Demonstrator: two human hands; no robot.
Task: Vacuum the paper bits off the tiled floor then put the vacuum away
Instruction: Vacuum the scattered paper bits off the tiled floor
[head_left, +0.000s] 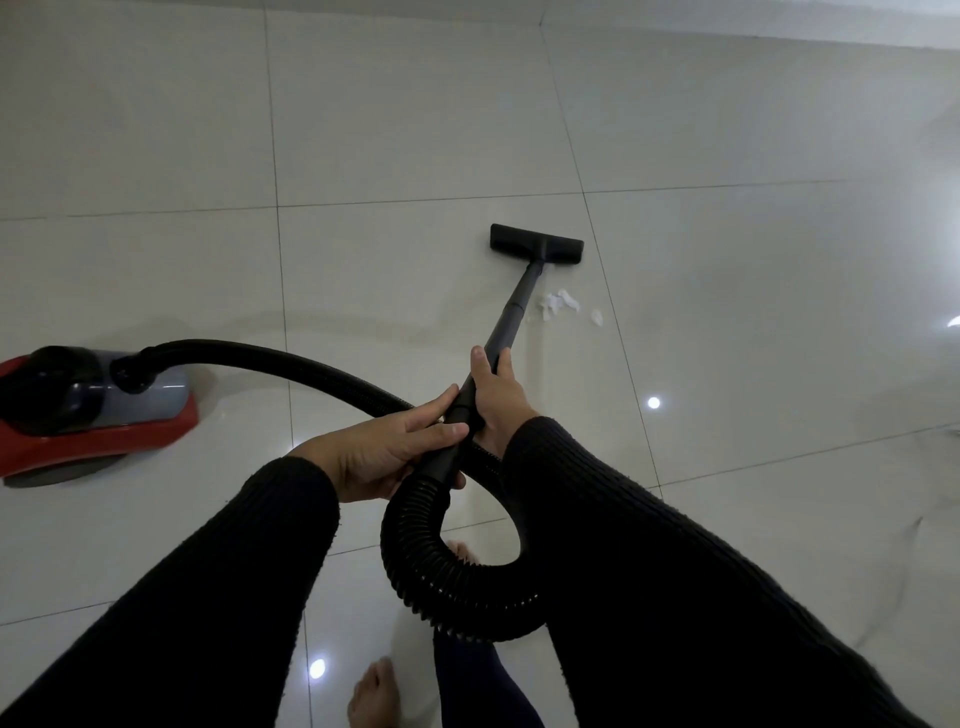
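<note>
Both hands' grip closed around vacuum wand (511, 312).

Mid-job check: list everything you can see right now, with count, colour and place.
vacuum body: one, red and grey, floor at far left
hose: one, black ribbed, from the body, looping below the hands
wand: one, black, running from the hands to the floor head
floor head: one, black, on the tiles beyond the paper
paper bits: small white cluster, just right of the wand
tiled floor: glossy white
left hand: gripping the wand near the hose joint
right hand: gripping the wand higher up
bare feet: two, partly visible, bottom centre
</note>
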